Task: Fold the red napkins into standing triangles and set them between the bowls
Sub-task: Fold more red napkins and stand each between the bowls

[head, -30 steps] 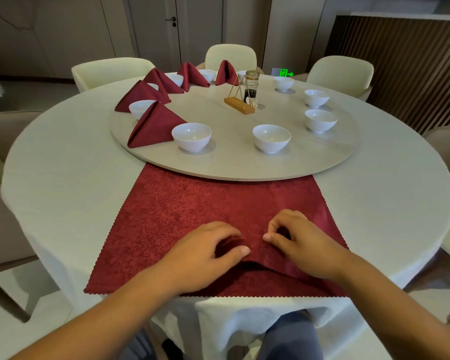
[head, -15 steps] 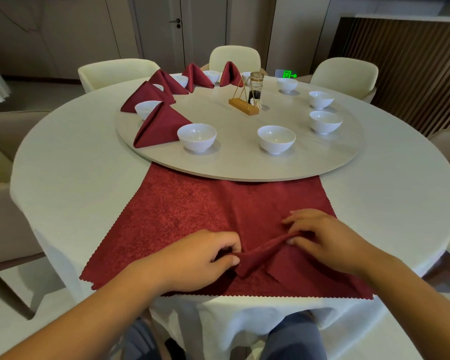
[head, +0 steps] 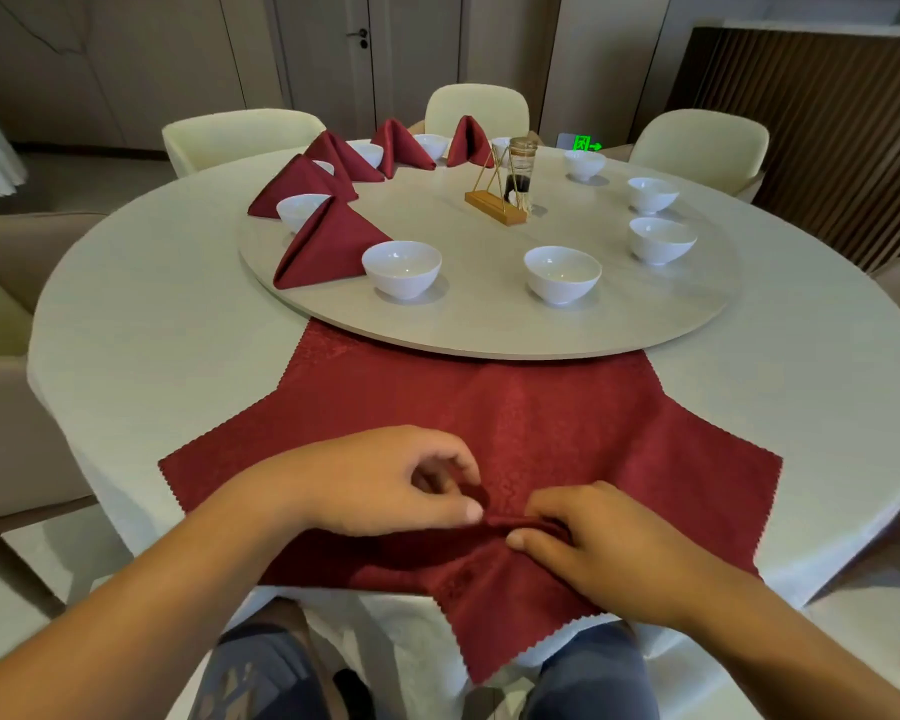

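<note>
Both hands, left hand (head: 385, 483) and right hand (head: 593, 550), pinch a ridge in the flat red napkin (head: 515, 423); folded napkin (head: 328, 246) stands beside a white bowl (head: 401, 267) on the turntable (head: 489, 324).

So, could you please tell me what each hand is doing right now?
Left hand: pinching a fold of the red napkin.
Right hand: pinching the same fold.

Round table (head: 126, 356) bearing a turntable (head: 489, 330) at its centre. A flat napkin (head: 541, 418) lies on the near side, its far edge at the turntable's near rim and its near corner overhanging the table edge. The left hand (head: 385, 480) and right hand (head: 609, 553) sit side by side on its near part, pinching one ridge. Five folded napkins (head: 328, 246) alternate with bowls (head: 401, 267) along the left and far rim. More bowls line the near and right rim. A stand (head: 494, 202) sits just before a jar (head: 520, 168), far of centre.
</note>
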The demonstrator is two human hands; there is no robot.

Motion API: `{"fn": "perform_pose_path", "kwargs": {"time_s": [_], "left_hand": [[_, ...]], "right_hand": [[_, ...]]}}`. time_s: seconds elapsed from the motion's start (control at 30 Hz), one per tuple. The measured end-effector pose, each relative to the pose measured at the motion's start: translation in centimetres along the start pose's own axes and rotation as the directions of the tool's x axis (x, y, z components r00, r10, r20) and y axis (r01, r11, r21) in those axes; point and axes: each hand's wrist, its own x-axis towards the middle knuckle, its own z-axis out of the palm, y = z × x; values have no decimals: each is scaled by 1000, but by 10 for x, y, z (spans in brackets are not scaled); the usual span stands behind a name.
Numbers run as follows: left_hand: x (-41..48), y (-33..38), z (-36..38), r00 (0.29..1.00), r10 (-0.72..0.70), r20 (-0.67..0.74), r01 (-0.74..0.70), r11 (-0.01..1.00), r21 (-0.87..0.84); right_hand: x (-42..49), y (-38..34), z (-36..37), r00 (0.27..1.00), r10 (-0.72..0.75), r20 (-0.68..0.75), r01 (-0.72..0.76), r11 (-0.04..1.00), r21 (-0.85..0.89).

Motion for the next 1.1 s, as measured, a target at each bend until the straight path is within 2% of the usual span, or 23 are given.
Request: {"fn": "perform_pose_path", "kwargs": {"time_s": [0.13, 0.23, 0.33, 0.4, 0.47, 0.57, 0.7, 0.73, 0.8, 0.87, 0.97, 1.03, 1.1], "left_hand": [[3, -6, 10, 1000, 7, 10, -8, 999, 39], [2, -15, 13, 997, 6, 71, -3, 999, -49], [-2, -13, 4, 976, -12, 219, 40, 991, -125], [-1, -11, 0, 968, -16, 249, 49, 991, -128], [5, -13, -3, 982, -22, 186, 43, 993, -111], [19, -21, -8, 999, -33, 22, 35, 997, -68], [39, -29, -11, 977, -35, -209, 53, 996, 78], [44, -32, -11, 967, -30, -255, 70, 986, 151], [51, -38, -8, 948, -22, -318, 112, 957, 268], [58, -43, -7, 933, -19, -358, 141, 937, 320], [64, -51, -6, 911, -27, -411, 174, 930, 324], [66, -55, -4, 895, -21, -445, 180, 931, 318], [66, -57, -2, 891, -2, -454, 164, 934, 316]], "right_hand": [[7, -12, -9, 995, 59, 75, -77, 965, 251], [6, -13, -14, 980, 66, 187, -146, 879, 455], [3, -12, -13, 934, -7, 358, -194, 831, 521], [3, -11, -10, 919, -34, 394, -199, 821, 535], [8, -10, -10, 948, -10, 317, -166, 837, 522], [22, -6, -18, 994, 75, 76, -102, 876, 471], [48, 17, -24, 971, 214, -103, -153, 894, 421], [53, 24, -23, 961, 243, -128, -180, 909, 376], [60, 32, -20, 946, 251, -205, -219, 961, 168], [62, 30, -16, 948, 140, -287, -153, 988, -23], [61, 24, -7, 972, -36, -233, 14, 995, -95], [60, 26, 1, 994, -25, -106, 19, 998, -58], [61, 30, 7, 999, 14, -37, -14, 1000, 7]]}}
